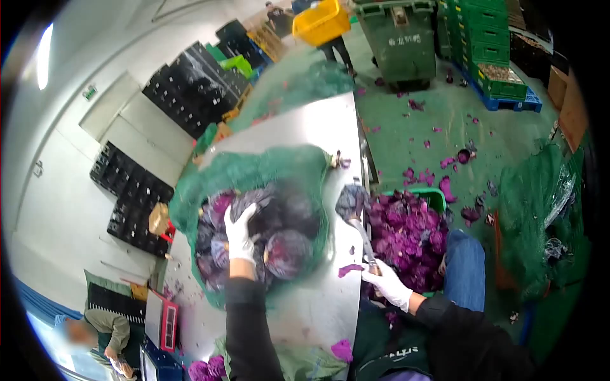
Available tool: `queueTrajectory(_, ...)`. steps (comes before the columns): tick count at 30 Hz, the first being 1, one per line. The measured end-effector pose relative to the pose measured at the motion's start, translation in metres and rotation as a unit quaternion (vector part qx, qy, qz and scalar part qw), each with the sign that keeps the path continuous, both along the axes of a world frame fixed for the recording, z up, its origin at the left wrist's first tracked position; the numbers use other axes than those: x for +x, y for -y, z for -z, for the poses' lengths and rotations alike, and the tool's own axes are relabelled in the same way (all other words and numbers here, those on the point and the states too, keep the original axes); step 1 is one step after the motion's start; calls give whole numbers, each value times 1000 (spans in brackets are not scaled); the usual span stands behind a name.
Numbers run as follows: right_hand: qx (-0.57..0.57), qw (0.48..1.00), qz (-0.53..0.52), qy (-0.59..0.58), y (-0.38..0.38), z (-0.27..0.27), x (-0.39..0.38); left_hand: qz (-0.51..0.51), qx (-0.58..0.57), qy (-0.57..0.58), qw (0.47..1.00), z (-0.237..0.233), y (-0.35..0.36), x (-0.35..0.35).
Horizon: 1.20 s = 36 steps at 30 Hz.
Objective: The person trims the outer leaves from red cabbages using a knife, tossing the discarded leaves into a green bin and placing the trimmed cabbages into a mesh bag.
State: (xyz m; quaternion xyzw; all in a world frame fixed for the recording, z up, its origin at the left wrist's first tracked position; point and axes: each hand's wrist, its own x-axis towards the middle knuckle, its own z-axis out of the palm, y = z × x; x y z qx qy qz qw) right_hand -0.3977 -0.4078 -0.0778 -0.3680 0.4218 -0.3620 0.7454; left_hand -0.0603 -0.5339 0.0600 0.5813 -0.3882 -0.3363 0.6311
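My left hand (240, 236), in a white glove, reaches over the purple cabbages (287, 254) with thumb and fingers apart; it appears to touch one of them. They lie bunched in an opened green mesh bag (254, 166) on the metal table. My right hand (391, 289), also gloved, is closed round the handle of a knife (366, 241), whose blade points away from me. Just beyond the blade's tip, a dark, loose outer leaf (351, 200) hangs at the table's edge. Beneath the knife is a scrap of purple leaf (349, 270).
Right of the metal table (311, 127), a green crate (437, 198) is heaped with purple leaves. More scraps litter the green floor (394, 136). A green wheeled bin (400, 44) stands beyond. One person carries a yellow crate (322, 22); another person (114, 327) is at lower left.
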Motion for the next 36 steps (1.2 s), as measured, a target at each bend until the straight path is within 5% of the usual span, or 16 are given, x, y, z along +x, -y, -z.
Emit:
queueTrajectory(2,-88,992,77,53,14,31,-4,0,60,-109,992,-29,-30,-18)
queueTrajectory(4,-85,992,82,45,21,0,-16,62,46,-232,970,-25,-51,-15)
queueTrajectory(9,-123,989,75,47,23,-67,-16,142,94,-544,822,-17,-127,-84)
queueTrajectory(11,-75,996,24,38,18,-74,-17,163,108,-528,826,-4,-153,-117)
queueTrajectory(12,-113,991,40,65,12,-68,-13,187,98,-383,899,15,-163,-133)
queueTrajectory(15,-111,994,-26,2,-8,-58,-18,211,148,-433,864,67,-189,-143)
queueTrajectory(17,-37,997,-60,36,-21,-59,-22,211,187,-604,746,79,-199,-144)
queueTrajectory(18,-120,990,-67,-34,-24,-37,-19,194,210,-667,688,83,-205,-145)
queueTrajectory(21,-218,966,-39,-132,-37,-18,-9,46,346,-524,777,79,-212,-151)
queueTrajectory(22,-235,959,-31,-155,-39,-15,-9,66,300,-538,785,86,-212,-154)
queueTrajectory(24,-240,959,-37,-145,-37,-13,-9,66,233,-220,945,116,-217,-138)
queueTrajectory(25,-240,960,-39,-140,-37,-11,-10,64,190,-48,979,129,-222,-131)
queueTrajectory(26,-267,956,-39,-115,-35,-14,-12,-39,211,184,959,113,-221,-148)
queueTrajectory(27,-277,953,-41,-113,-33,-11,-13,0,119,299,947,113,-219,-148)
queueTrajectory(29,-296,948,-46,-109,-28,-9,-15,42,83,413,906,103,-212,-157)
queueTrajectory(36,-325,887,10,-327,39,4,-31,97,167,271,943,101,-191,-143)
